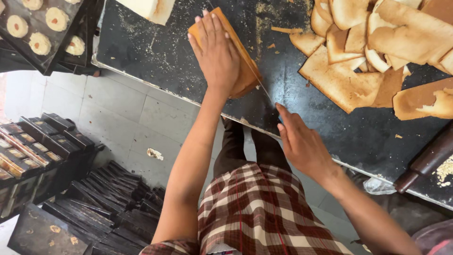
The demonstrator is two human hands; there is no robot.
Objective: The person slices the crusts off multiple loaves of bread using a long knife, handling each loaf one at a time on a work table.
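Observation:
My left hand [216, 52] lies flat on top of a brown-crusted block of cake [245, 75] on the black worktable [165, 52], pressing it down. My right hand [302, 144] grips the handle end of a long thin knife [262, 85], whose blade runs along the right side of the block. A heap of trimmed brown crust slices [373, 52] is piled to the right on the table.
A pale cake piece [148, 9] sits at the table's far edge. A dark wooden rolling pin [427, 160] lies at right. Trays of round biscuits [42, 28] stand at upper left, and stacks of dark baking tins [104, 203] sit on the tiled floor.

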